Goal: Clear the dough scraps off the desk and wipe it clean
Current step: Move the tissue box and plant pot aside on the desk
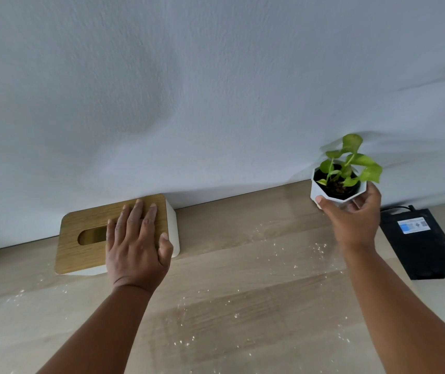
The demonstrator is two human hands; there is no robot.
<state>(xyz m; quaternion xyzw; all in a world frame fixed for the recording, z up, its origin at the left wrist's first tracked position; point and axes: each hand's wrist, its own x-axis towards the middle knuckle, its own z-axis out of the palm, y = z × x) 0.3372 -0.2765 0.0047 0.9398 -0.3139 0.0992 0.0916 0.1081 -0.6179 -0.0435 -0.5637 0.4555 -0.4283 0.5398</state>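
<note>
- Wooden worktop [216,265] is carrying pale dough scraps [318,248], scattered between both arms.
- Left hand [137,244] is resting flat, fingers straight, on tissue box [86,238].
- Right hand [356,217] is gripping plant pot [323,190], raised off the worktop.

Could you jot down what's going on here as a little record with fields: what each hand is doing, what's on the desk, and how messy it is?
left hand: lies flat on the wooden lid of the tissue box
right hand: holds the potted plant by its white pot
desk: light wood, against a white wall
mess: pale dough scraps scattered across the desk
other item: black pouch with a label, at the right
wiping: no cloth in view
</note>
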